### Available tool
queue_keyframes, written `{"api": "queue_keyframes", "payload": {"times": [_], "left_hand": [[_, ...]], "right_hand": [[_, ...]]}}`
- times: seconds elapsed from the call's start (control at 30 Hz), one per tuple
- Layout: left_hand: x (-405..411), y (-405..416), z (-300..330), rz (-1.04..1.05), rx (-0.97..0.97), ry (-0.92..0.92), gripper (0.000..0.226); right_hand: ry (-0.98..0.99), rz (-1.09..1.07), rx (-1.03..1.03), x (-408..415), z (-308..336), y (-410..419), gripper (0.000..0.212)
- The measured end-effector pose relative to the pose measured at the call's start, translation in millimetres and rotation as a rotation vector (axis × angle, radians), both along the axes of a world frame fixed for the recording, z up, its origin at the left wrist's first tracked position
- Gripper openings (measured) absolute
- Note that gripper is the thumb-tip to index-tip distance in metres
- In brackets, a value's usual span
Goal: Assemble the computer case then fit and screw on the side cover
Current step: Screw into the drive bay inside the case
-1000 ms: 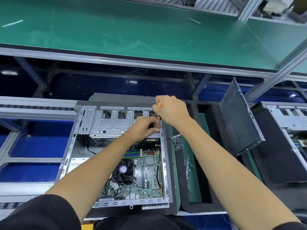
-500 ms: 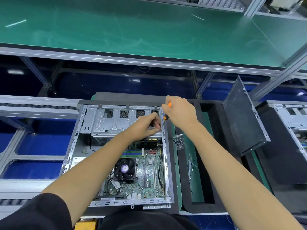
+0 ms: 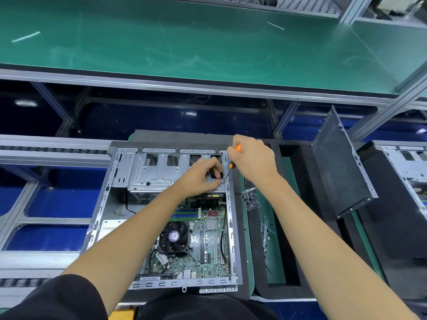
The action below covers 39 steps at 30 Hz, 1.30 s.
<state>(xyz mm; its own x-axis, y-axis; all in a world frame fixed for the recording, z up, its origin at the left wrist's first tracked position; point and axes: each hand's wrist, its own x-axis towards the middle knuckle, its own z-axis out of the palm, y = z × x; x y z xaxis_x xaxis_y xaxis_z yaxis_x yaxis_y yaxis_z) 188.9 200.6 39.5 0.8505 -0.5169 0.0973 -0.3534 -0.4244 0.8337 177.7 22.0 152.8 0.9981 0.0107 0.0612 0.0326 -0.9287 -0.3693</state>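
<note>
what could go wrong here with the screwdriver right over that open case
1. The screwdriver in the right hand comes in at a slant; its tip could slip toward the left hand's fingers pinching right beside it.
2. A dropped screw would likely fall into the open computer case, perhaps onto the exposed motherboard.
3. The side cover leans tilted at the right, so a knock from the right arm might tip it.

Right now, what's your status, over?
Right hand grips screwdriver, tip at drive cage. Left hand pinches at the tip, likely a screw. Computer case open; side cover off, propped right. Nothing blocking.
</note>
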Motion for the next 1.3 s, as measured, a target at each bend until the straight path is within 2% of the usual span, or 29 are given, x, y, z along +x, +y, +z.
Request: {"api": "queue_keyframes", "payload": {"times": [0.2, 0.63, 0.97, 1.3], "left_hand": [[0.6, -0.2, -3.0, -0.015, 0.131, -0.177, 0.013], [-2.6, -1.0, -0.4, 0.046, 0.144, -0.163, 0.013], [2.0, 3.1, 0.7, 0.009, 0.073, -0.075, 0.009], [-1.3, 2.6, -1.7, 0.081, -0.003, 0.02, 0.008]], "right_hand": [[0.009, -0.012, 0.008, -1.7, 1.4, -1.9, 0.021], [-0.039, -0.043, 0.048, -0.8, -1.3, -5.8, 0.02], [-0.029, -0.047, 0.094, 4.4, -2.5, -3.9, 0.021], [-0.052, -0.092, 0.197, 4.6, 6.3, -6.6, 0.023]]}}
